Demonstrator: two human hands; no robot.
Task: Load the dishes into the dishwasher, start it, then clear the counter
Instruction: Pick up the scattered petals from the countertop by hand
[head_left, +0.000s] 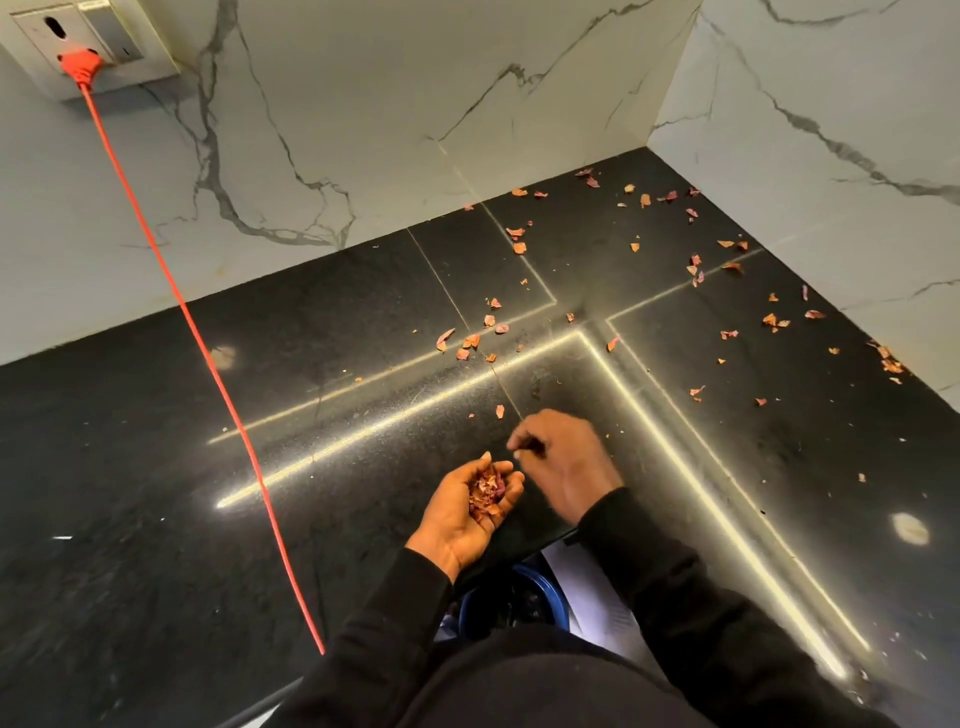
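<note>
Several dry reddish peel scraps (470, 340) lie scattered over the black stone counter (156, 467), mostly toward the far right corner. My left hand (460, 512) is cupped palm up near the counter's front edge and holds a small heap of collected scraps (485, 493). My right hand (563, 457) hovers just right of it, fingers curled down with the fingertips pinched together above the cupped palm. I cannot tell whether a scrap sits between those fingertips.
An orange cable (218, 374) runs from a plug (79, 65) in the wall socket across the counter to its front edge. White marble walls (363, 104) close the corner. Below the edge, a blue-rimmed object (540, 577) shows between my sleeves.
</note>
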